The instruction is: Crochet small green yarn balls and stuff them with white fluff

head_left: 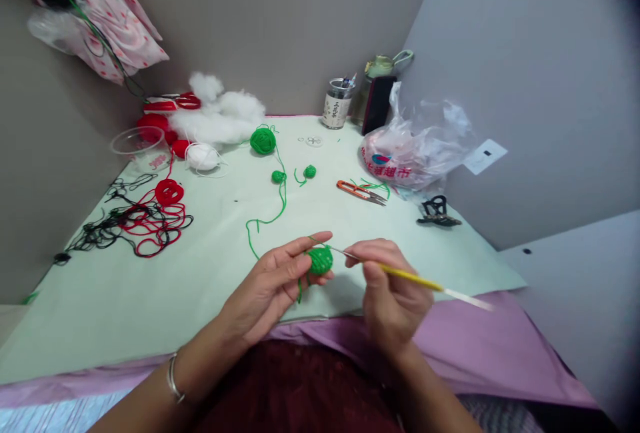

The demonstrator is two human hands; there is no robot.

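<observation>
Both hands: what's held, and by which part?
Left hand: green yarn piece, by its left edge. Right hand: hook, where its metal shaft meets the yellow handle.

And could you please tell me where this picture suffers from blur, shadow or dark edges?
Head view: hook blurred, most at its pale end; same head view: soft shadow on the table beside the right hand; also head view: upper right corner dark.

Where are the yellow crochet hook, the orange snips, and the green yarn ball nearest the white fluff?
Yellow crochet hook (411,277): head view, middle of its yellow handle.
Orange snips (359,192): head view, orange handle.
Green yarn ball (263,141): head view, wound middle.
</observation>
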